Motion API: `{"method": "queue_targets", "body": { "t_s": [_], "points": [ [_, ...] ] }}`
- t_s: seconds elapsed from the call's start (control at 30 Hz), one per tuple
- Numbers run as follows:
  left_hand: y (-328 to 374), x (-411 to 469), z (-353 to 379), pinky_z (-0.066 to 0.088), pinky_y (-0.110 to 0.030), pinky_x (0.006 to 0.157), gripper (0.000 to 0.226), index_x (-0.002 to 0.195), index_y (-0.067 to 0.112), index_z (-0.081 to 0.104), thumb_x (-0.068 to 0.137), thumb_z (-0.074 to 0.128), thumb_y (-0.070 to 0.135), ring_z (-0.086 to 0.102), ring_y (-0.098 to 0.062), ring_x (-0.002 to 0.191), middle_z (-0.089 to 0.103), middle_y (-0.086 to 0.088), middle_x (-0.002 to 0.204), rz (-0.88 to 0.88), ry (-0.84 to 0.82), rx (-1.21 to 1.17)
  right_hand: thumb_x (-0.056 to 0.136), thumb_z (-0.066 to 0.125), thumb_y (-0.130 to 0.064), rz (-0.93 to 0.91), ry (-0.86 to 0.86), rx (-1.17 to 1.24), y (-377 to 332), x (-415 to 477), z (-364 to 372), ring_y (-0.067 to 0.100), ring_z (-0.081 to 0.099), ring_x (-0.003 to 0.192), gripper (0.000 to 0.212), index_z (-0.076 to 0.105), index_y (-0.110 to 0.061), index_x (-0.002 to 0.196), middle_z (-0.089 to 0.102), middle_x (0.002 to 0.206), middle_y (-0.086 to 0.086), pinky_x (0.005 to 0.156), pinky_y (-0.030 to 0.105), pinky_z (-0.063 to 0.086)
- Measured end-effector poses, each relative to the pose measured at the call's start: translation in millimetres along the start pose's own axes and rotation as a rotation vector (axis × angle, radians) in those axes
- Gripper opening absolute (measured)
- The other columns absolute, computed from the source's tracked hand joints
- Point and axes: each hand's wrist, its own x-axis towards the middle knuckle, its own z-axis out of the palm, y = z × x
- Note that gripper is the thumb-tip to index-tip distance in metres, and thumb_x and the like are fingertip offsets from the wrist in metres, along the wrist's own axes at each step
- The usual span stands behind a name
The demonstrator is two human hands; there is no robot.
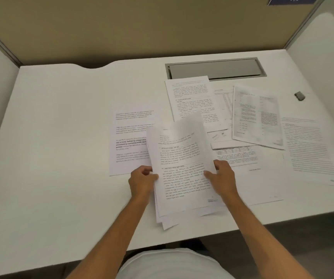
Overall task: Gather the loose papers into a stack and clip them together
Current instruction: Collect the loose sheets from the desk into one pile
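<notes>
Both hands grip a small stack of papers (182,178) over the counter's (61,137) near edge: left hand (142,181) at its left side, right hand (222,178) opposite. Its blurred top sheet seems lifted.

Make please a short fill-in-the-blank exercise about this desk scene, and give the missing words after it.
1. The partial stack of papers is held by ____ hands, the left hand and the right hand.
2. The small grey clip lies on the desk to the far ____ of the person.
3. The sheet with bold lines lies to the ____ of the held stack.

Missing words: both; right; left
</notes>
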Motion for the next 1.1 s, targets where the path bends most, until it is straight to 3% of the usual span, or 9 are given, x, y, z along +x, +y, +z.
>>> {"method": "queue_targets", "body": {
  "t_s": [0.17,0.27,0.33,0.4,0.5,0.67,0.87,1.03,1.1],
  "points": [
    [6.9,-12.1,28.1,0.059,-0.036,0.07,0.022,0.087,0.015,0.065,0.079,0.072,-0.004,0.07,-0.028,0.088,0.07,-0.011,0.1,-0.035,0.04,-0.05,0.092,0.071,-0.014,-0.014,0.021,-0.1,3.1,-4.2,2.1,0.031,0.046,0.136,0.059,0.046,-0.002,0.144,0.048,0.145,0.015,0.111,0.036,0.038],
    [9.6,-13.4,34.2,0.058,-0.034,0.07,0.021,0.091,0.01,0.062,0.08,0.07,-0.005,0.067,-0.026,0.082,0.07,-0.012,0.1,-0.063,0.035,-0.093,0.088,0.072,-0.014,0.029,0.054,-0.077,0.4,1.1,1.6,0.032,0.061,0.115,0.044,0.057,-0.006,0.129,0.059,0.127,0.015,0.082,0.03,0.052],
    [10.7,-10.3,36.2,0.055,-0.03,0.068,0.025,0.1,0.008,0.059,0.081,0.071,-0.003,0.064,-0.022,0.08,0.067,-0.011,0.103,-0.096,0.045,-0.114,0.086,0.073,-0.012,0.111,0.039,0.046,-2.7,5.0,-2.1,0.026,0.065,0.095,0.036,0.056,-0.01,0.118,0.065,0.113,0.01,0.061,0.021,0.045],
    [10.2,-6.1,36.3,0.056,-0.034,0.072,0.033,0.108,0.009,0.055,0.081,0.072,0.0,0.066,-0.026,0.087,0.066,-0.011,0.108,-0.148,0.054,-0.131,0.087,0.071,-0.01,0.197,0.005,0.214,-6.2,7.9,-6.6,0.021,0.065,0.087,0.037,0.053,-0.012,0.119,0.065,0.109,0.007,0.056,0.019,0.043],
    [6.5,-3.3,33.3,0.055,-0.033,0.074,0.034,0.116,0.006,0.061,0.084,0.07,0.002,0.066,-0.03,0.096,0.068,-0.013,0.113,-0.163,0.035,-0.1,0.09,0.066,-0.006,0.238,-0.038,0.296,-8.5,10.4,-12.4,0.012,0.063,0.079,0.029,0.058,-0.01,0.118,0.066,0.107,0.005,0.057,0.019,0.045],
    [2.2,-14.6,14.4,0.059,-0.043,0.088,0.02,0.1,0.017,0.069,0.085,0.074,0.005,0.07,-0.028,0.093,0.074,-0.007,0.104,-0.102,0.031,-0.056,0.089,0.066,-0.003,0.254,-0.174,0.312,-2.8,10.0,-11.4,0.027,0.074,0.092,0.019,0.071,-0.012,0.105,0.076,0.103,0.008,0.084,0.042,0.062],
    [9.6,-24.7,-36.8,0.058,-0.033,0.08,0.025,0.098,0.026,0.069,0.083,0.079,0.009,0.071,-0.018,0.086,0.073,0.006,0.093,-0.027,0.083,-0.035,0.092,0.067,-0.005,0.177,-0.234,0.336,-25.1,-6.1,1.0,0.02,0.073,0.093,0.02,0.07,-0.015,0.108,0.076,0.104,0.0,0.079,0.033,0.062],
    [40.6,19.8,-70.6,0.052,-0.025,0.075,0.028,0.105,0.018,0.069,0.081,0.08,0.009,0.068,-0.018,0.081,0.071,-0.001,0.097,0.053,0.181,0.019,0.093,0.067,-0.008,0.053,-0.24,0.299,-85.4,15.2,33.8,0.019,0.07,0.096,0.019,0.065,-0.013,0.111,0.071,0.109,-0.002,0.086,0.034,0.06],
    [53.0,46.7,-78.2,0.051,-0.025,0.074,0.026,0.102,0.019,0.067,0.081,0.08,0.009,0.069,-0.021,0.084,0.071,-0.001,0.099,0.067,0.198,0.029,0.093,0.065,-0.006,0.02,-0.224,0.285,-112.8,28.4,49.7,0.014,0.067,0.086,0.016,0.064,-0.01,0.109,0.068,0.099,-0.005,0.074,0.023,0.057]
  ]
}}
